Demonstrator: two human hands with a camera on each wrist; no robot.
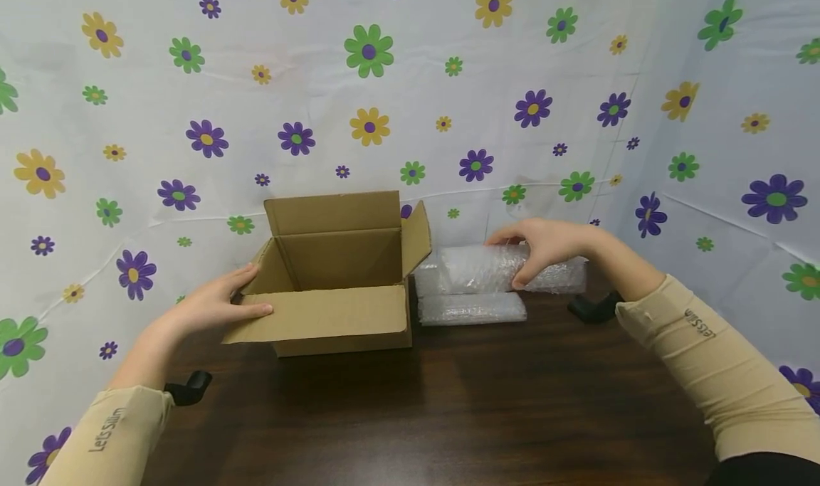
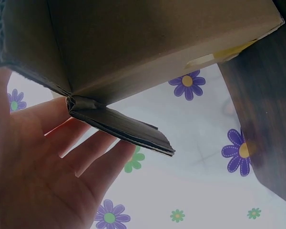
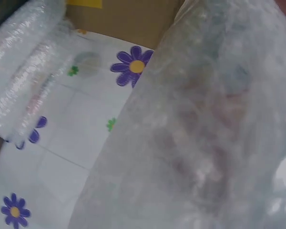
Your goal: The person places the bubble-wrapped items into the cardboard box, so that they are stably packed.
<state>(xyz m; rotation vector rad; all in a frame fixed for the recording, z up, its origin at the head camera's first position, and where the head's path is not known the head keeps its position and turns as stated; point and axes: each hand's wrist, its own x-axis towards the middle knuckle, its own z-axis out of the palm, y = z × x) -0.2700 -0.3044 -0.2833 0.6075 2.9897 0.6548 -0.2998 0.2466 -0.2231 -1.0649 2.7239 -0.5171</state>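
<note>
An open cardboard box (image 1: 342, 340) stands on the table, its flaps spread. My left hand (image 1: 214, 297) holds it at the left front corner, thumb on the front flap (image 1: 339, 312) and fingers at the left side. In the left wrist view, those fingers (image 2: 102, 155) lie behind a folded flap (image 2: 124, 129). Right of the box, my right hand (image 1: 551, 247) grips a bubble-wrapped package (image 1: 470, 269) between thumb and fingers. Its wrap (image 3: 195, 133) fills much of the right wrist view, and what is inside is blurred.
Another bubble-wrapped bundle (image 1: 474, 308) lies in front of the held one, and more bubble wrap (image 1: 564, 276) shows under my right hand. Dark wooden table (image 1: 448, 415) extends toward me. A flower-printed sheet (image 1: 423, 102) hangs behind and at the sides.
</note>
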